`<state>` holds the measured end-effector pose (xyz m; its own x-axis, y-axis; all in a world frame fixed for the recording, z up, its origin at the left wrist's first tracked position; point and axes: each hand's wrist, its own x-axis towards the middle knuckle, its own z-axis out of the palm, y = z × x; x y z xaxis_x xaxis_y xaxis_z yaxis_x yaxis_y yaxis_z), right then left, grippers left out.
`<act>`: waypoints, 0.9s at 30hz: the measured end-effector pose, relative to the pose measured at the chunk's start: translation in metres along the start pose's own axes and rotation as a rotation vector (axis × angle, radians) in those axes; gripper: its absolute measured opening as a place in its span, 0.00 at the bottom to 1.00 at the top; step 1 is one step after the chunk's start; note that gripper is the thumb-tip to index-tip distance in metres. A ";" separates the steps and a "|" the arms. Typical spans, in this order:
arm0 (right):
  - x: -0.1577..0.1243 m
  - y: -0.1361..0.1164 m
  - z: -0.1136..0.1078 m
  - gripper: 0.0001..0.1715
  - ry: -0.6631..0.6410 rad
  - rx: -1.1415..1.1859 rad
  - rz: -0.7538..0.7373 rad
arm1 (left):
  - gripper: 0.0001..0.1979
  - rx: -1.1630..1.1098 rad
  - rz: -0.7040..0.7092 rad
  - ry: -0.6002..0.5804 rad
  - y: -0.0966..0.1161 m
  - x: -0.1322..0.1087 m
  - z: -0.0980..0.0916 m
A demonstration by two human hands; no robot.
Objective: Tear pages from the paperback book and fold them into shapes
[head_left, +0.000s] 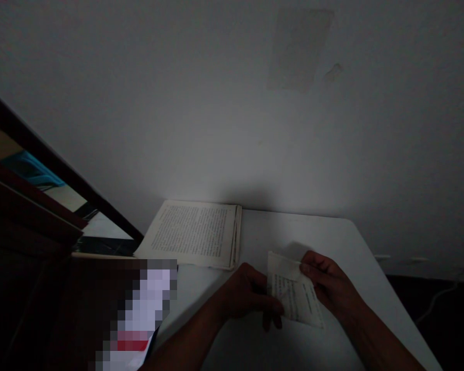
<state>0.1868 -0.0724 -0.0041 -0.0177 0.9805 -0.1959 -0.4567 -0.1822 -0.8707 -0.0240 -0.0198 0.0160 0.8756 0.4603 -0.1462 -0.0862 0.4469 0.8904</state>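
Between my two hands is a printed sheet of paper (294, 293), held just above the white table and apparently folded. My left hand (251, 293) grips its left edge, thumb on top and fingers underneath. At the upper right edge, my right hand (327, 278) pinches the paper between thumb and fingers. Beyond my left hand lies a stack of printed pages (193, 232), text side up, near the wall. The print is too small and dim to read.
The white table (305, 226) stands against a grey wall (178, 113). A pixelated patch (147, 304) covers something light and red at the table's left. Dark wooden furniture (42, 216) with a blue basket (42, 167) is further left. A pale cable (436, 299) hangs at the right.
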 end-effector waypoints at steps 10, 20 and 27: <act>0.000 0.000 0.003 0.09 0.057 0.096 0.038 | 0.23 -0.050 0.033 0.200 -0.015 0.008 -0.009; 0.005 -0.001 -0.004 0.13 0.213 -0.167 -0.027 | 0.22 0.691 0.368 0.722 -0.006 0.006 -0.004; 0.007 0.006 0.001 0.13 0.255 -0.694 -0.135 | 0.07 1.278 0.636 0.599 -0.011 0.009 0.006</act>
<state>0.1828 -0.0667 -0.0096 0.2439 0.9654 -0.0922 0.2264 -0.1491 -0.9625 -0.0121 -0.0247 0.0078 0.5147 0.6826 0.5188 0.3653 -0.7220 0.5876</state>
